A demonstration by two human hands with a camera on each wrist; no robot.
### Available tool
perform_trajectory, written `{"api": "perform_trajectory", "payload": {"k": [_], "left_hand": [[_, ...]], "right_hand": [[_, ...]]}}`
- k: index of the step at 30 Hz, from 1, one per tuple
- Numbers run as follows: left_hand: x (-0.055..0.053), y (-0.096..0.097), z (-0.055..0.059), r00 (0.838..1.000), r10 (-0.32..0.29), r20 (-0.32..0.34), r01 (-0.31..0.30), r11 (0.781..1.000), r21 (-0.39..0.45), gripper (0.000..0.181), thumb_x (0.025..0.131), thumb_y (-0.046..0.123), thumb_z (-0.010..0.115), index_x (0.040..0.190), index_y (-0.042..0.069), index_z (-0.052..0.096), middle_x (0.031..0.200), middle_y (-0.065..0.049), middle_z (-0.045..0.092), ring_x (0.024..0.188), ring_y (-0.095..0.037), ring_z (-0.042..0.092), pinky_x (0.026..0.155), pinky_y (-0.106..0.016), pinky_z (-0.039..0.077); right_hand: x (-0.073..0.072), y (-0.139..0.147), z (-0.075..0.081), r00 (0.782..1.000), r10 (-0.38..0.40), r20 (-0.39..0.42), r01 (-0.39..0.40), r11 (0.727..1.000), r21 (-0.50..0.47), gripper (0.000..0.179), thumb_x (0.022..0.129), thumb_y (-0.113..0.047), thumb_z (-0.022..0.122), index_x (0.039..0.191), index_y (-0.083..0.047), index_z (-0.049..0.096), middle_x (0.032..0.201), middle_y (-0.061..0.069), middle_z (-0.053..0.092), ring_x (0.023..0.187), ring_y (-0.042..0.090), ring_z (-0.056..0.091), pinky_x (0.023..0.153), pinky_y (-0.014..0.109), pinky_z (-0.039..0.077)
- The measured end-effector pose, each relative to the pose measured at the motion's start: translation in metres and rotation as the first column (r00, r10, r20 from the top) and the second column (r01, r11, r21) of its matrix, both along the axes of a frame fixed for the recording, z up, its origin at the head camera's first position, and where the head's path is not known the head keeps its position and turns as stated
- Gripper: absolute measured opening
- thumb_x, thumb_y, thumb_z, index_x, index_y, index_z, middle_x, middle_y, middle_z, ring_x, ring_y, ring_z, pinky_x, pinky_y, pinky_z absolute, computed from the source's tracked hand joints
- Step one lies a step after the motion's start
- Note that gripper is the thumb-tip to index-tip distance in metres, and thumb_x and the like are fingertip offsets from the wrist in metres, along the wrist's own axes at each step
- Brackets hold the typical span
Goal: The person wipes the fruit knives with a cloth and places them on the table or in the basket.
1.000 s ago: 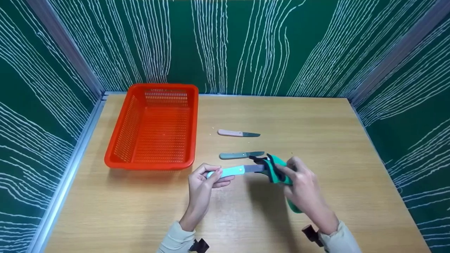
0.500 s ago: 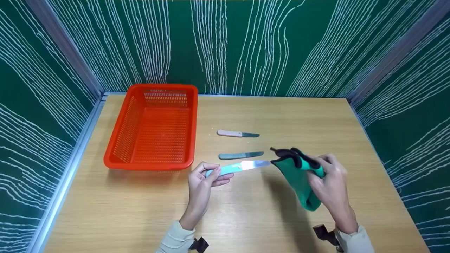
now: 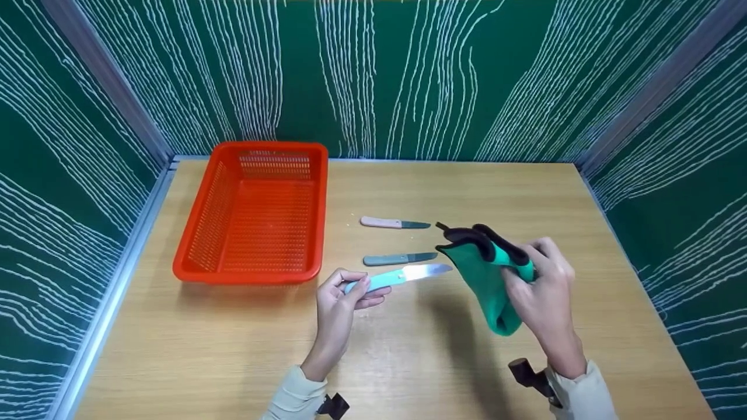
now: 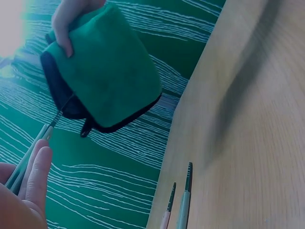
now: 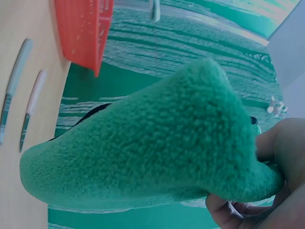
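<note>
My left hand (image 3: 338,309) pinches a small knife (image 3: 382,280) by its turquoise handle, its bright blade pointing right above the table. To its right, my right hand (image 3: 545,291) grips a folded green cloth (image 3: 481,283) with dark edging, which hangs down apart from the blade in the head view. The fluffy cloth (image 5: 157,138) fills much of the right wrist view and hides part of the right fingers. Beyond the held knife lie two more knives, one with a grey-green handle (image 3: 385,259) and one with a pale pink handle (image 3: 380,221).
A red plastic basket (image 3: 322,233) with slotted sides stands at the back left of the wooden table (image 3: 233,350). Green walls (image 3: 402,76) with white wavy lines enclose the back and both sides. Tiny pale crumbs lie near the pink knife.
The right hand has drawn the cloth off the blade to the right, then raised it slightly, baring the whole blade. The left hand has stayed nearly still with the knife.
</note>
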State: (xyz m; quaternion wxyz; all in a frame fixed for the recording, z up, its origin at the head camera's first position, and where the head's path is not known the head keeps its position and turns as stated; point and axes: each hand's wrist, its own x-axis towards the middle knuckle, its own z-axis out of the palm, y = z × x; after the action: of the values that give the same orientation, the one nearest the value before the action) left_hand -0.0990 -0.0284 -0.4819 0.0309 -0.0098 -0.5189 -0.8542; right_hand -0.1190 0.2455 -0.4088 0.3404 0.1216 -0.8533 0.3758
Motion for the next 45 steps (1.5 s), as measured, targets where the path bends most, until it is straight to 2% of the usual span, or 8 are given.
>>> {"api": "perform_trajectory", "payload": {"k": [8,13,17,22,29,34,40,45], "left_hand": [[-0.001,0.002,0.002,0.999,-0.003,0.032,0.003,1.0,-0.003,0.025,0.092,0.005,0.06,0.104,-0.015,0.05,0.098,-0.028,0.066,0.086,-0.039,0.067,0.074,-0.044,0.055],[-0.001,0.003,0.003,1.0,-0.007,0.014,0.007,1.0,0.014,0.024,0.092,0.004,0.059,0.105,-0.015,0.054,0.1,-0.029,0.065,0.087,-0.04,0.067,0.075,-0.047,0.054],[-0.001,0.003,0.003,1.0,-0.011,0.007,0.011,1.0,0.009,0.025,0.093,0.005,0.058,0.108,-0.014,0.058,0.101,-0.028,0.065,0.087,-0.04,0.067,0.075,-0.047,0.054],[0.0,0.002,0.006,1.0,-0.02,-0.003,0.02,1.0,-0.023,0.03,0.094,0.009,0.057,0.111,-0.016,0.057,0.103,-0.026,0.065,0.088,-0.038,0.067,0.076,-0.044,0.055],[0.003,0.001,0.005,1.0,-0.008,0.018,0.009,0.998,-0.066,0.024,0.094,0.01,0.058,0.109,-0.009,0.063,0.103,-0.023,0.066,0.088,-0.035,0.068,0.078,-0.043,0.054],[0.006,0.003,0.001,0.999,-0.019,0.035,0.022,0.997,-0.07,0.024,0.094,0.01,0.058,0.109,-0.008,0.063,0.103,-0.023,0.065,0.089,-0.035,0.068,0.079,-0.042,0.054],[0.004,0.001,0.0,0.999,-0.027,0.021,0.028,0.998,-0.049,0.025,0.093,0.008,0.059,0.108,-0.012,0.062,0.102,-0.025,0.064,0.087,-0.037,0.068,0.077,-0.042,0.055],[0.002,-0.002,-0.003,1.0,0.005,-0.028,-0.005,1.0,-0.007,0.024,0.091,0.004,0.06,0.104,-0.017,0.06,0.096,-0.029,0.065,0.082,-0.042,0.067,0.072,-0.047,0.055]], "right_hand": [[-0.001,-0.022,0.011,0.991,0.126,-0.046,-0.125,0.992,0.018,0.027,0.074,0.011,0.063,0.094,-0.004,0.075,0.085,0.008,0.058,0.072,0.015,0.049,0.062,0.021,0.037],[0.002,-0.038,0.012,0.972,0.225,-0.068,-0.218,0.971,0.1,0.042,0.065,0.017,0.061,0.101,-0.003,0.074,0.086,0.008,0.056,0.074,0.014,0.05,0.06,0.019,0.039],[0.006,-0.055,0.007,0.946,0.323,-0.039,-0.305,0.923,0.235,0.053,0.06,0.018,0.06,0.108,-0.001,0.071,0.09,0.009,0.053,0.076,0.017,0.054,0.059,0.021,0.048],[0.01,-0.071,-0.005,0.921,0.388,0.034,-0.371,0.848,0.379,0.047,0.062,0.014,0.064,0.107,0.0,0.071,0.091,0.008,0.05,0.075,0.017,0.051,0.057,0.022,0.05],[0.01,-0.074,-0.02,0.936,0.336,0.101,-0.337,0.778,0.531,0.043,0.063,0.005,0.072,0.106,-0.002,0.072,0.093,0.011,0.049,0.076,0.02,0.05,0.06,0.026,0.053],[0.01,-0.067,-0.025,0.95,0.289,0.114,-0.301,0.768,0.566,0.046,0.06,0.006,0.071,0.105,-0.002,0.072,0.095,0.012,0.05,0.078,0.023,0.051,0.063,0.03,0.056],[0.005,-0.054,-0.029,0.967,0.219,0.128,-0.253,0.795,0.552,0.043,0.061,0.005,0.076,0.103,-0.001,0.073,0.093,0.012,0.052,0.078,0.024,0.054,0.065,0.035,0.058],[-0.003,-0.045,-0.033,0.969,0.198,0.147,-0.246,0.815,0.525,0.035,0.064,0.004,0.072,0.099,-0.001,0.074,0.086,0.008,0.048,0.068,0.02,0.053,0.055,0.028,0.055]]}}
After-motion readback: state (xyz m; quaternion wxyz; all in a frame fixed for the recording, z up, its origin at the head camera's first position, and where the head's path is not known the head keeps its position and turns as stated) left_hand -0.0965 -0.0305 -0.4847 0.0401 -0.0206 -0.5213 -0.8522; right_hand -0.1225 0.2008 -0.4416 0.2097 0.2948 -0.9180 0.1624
